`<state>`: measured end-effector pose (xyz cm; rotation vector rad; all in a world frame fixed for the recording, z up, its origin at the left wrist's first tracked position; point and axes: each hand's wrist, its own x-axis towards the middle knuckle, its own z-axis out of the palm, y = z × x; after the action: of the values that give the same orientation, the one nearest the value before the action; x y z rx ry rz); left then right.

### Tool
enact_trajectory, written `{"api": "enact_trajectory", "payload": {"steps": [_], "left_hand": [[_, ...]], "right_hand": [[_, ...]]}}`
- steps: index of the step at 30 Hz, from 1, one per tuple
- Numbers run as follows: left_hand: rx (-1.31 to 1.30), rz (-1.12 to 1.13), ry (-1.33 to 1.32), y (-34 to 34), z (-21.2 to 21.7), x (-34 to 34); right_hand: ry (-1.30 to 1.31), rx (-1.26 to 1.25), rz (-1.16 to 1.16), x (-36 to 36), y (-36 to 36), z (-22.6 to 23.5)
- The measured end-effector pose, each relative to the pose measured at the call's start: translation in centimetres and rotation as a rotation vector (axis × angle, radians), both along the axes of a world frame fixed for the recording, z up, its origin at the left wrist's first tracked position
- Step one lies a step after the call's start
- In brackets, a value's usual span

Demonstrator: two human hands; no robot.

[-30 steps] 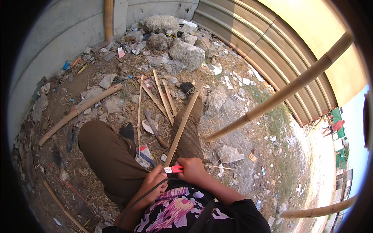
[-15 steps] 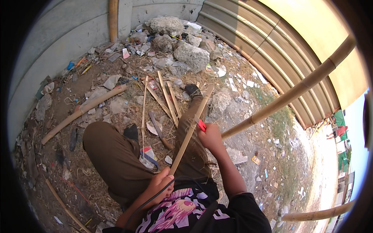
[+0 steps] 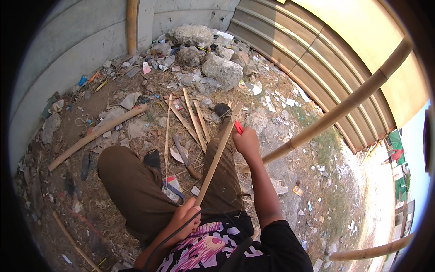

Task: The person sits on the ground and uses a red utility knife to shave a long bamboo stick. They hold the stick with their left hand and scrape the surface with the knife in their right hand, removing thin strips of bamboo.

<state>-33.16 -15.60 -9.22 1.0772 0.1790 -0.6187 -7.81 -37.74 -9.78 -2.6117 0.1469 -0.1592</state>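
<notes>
My left hand (image 3: 186, 217) is wrapped round the near end of a long, flat bamboo strip (image 3: 216, 162), close to my belly. The strip slants up and away over my outstretched leg, its far end near my shoe. Toward that far end, my right hand (image 3: 247, 142) is closed on a red-handled knife (image 3: 238, 127), which sits against the strip's right edge. My fingers hide most of the handle, and the blade hardly shows. Between my legs a machete (image 3: 185, 155) with a wooden handle lies on the ground.
Several bamboo strips (image 3: 194, 113) lie beyond my feet, and a bamboo pole (image 3: 97, 133) at left. A thick bamboo pole (image 3: 335, 113) slants up on my right. Rocks (image 3: 222, 70) and litter lie before a concrete wall (image 3: 81, 54) and a corrugated metal fence (image 3: 308, 50).
My right hand has slid the knife along the strip, away from me toward its far end. My left hand keeps its grip at the near end.
</notes>
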Motion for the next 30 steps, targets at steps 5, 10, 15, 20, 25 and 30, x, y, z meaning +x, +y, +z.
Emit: {"api": "enact_trajectory", "payload": {"steps": [5, 10, 15, 20, 25, 30], "left_hand": [[0.022, 0.013, -0.017, 0.1, 0.1, 0.0], [0.112, 0.003, -0.01, -0.5, -0.5, -0.1], [0.132, 0.032, -0.104, -0.1, -2.3, -1.0], [0.133, 0.022, -0.099, -0.9, -2.5, -0.2], [0.682, -0.109, -0.413, -1.0, 1.5, -0.1], [0.661, -0.111, -0.579, -0.5, 2.1, -0.1]], "right_hand": [[-0.014, -0.017, -0.011, -0.2, 1.0, 1.3], [-0.096, 0.212, -0.215, 6.0, -3.4, -5.2], [-0.236, 0.311, -0.36, 7.8, -11.7, -3.6], [0.023, 0.251, 0.077, -4.3, -6.1, -3.2], [0.148, 0.045, 0.414, -15.5, 0.0, -3.0], [0.158, -0.032, 0.406, -17.0, 1.0, -2.9]]}}
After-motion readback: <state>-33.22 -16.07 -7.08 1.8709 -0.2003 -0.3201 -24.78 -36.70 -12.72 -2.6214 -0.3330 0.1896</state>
